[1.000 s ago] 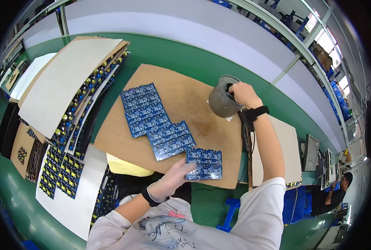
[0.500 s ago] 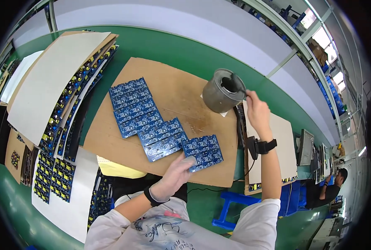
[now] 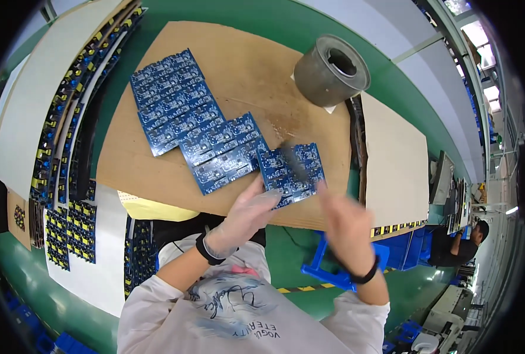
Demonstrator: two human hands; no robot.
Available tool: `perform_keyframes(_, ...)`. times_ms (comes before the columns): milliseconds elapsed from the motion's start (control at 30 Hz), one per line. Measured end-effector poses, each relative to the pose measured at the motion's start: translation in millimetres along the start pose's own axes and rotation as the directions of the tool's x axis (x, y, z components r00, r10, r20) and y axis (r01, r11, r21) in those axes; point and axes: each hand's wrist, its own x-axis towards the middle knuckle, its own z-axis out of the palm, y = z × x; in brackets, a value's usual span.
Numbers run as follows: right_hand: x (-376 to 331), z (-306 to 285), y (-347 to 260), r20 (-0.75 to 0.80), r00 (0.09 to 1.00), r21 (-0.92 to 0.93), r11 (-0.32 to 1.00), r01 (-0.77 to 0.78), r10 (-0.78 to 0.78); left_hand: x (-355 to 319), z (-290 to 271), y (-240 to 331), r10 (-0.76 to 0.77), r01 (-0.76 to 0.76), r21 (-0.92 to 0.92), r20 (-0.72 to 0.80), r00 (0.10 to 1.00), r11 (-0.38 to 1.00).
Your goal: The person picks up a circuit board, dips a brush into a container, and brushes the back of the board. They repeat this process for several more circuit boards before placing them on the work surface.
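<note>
My left hand [image 3: 246, 217], in a thin translucent glove, grips the lower left edge of a blue circuit board panel [image 3: 308, 154], tilted over the cardboard's near edge. Motion blurs my bare right hand [image 3: 350, 227], but its fingers are closed on a dark brush [image 3: 296, 165], whose head lies over the middle of that panel. Whether the brush touches it, I cannot tell. Left of it, more blue circuit board panels [image 3: 177, 100] lie overlapping in a stepped row. A grey metal can [image 3: 321, 82] with a round opening in its top stands at the far right of the cardboard.
A brown cardboard sheet [image 3: 244, 65] covers the green bench. Stacked boards with yellow and black parts [image 3: 50, 153], interleaved with white sheets, rise on the left. Another covered stack [image 3: 395, 159] is at right. A blue stool [image 3: 321, 265] stands below, and a co-worker [image 3: 457, 245] sits far right.
My right hand has drawn the brush out of the can and brought it down and left over the held panel. My left hand still holds the panel. The whole view has shifted.
</note>
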Motion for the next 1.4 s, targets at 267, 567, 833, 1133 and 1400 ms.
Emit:
perform_keyframes(267,-9,13,24,-0.164,0.985,0.059,0.997,-0.040,0.049,-4,-2,-2,-0.065,0.083,0.171,-0.107,0.992,0.982)
perform_keyframes(567,0,21,51,-0.158,0.965,-0.083,0.971,-0.224,0.209,-3,0,-6,-0.007,0.013,0.096,-0.066,0.998,0.995)
perform_keyframes(833,-28,21,52,-0.221,0.933,-0.013,0.955,-0.296,0.286,3,7,-1,0.006,-0.005,0.020,-0.058,0.998,1.000)
perform_keyframes(1133,-53,27,48,-0.253,0.918,-0.039,0.944,-0.326,0.307,-1,4,-8,0.023,-0.016,0.067,-0.117,0.993,0.998)
perform_keyframes(1400,-68,31,55,-0.243,0.936,-0.116,0.950,-0.289,0.255,-4,10,-9,0.078,-0.070,0.101,-0.076,0.994,0.992)
